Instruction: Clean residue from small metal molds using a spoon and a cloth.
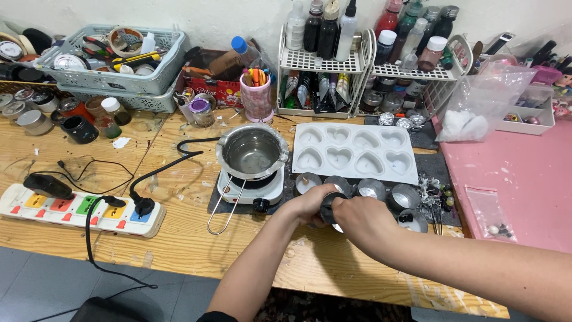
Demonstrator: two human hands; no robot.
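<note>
My left hand (307,205) and my right hand (362,219) meet over the front of the wooden table (179,238). Between them they grip a small dark round tin (329,209), mostly hidden by my fingers. Just behind it stands a row of small silver round tins (372,188). A white silicone mould with heart-shaped cavities (355,151) lies behind those. To the left a metal melting pot (252,152) sits on a small white electric hotplate (250,188).
A white power strip with coloured switches (77,210) and black cables lies at the left. Wire racks of bottles (322,56), grey baskets (116,56), a pink pen cup (256,98) and jars line the back. A pink surface (512,179) with plastic bags is right.
</note>
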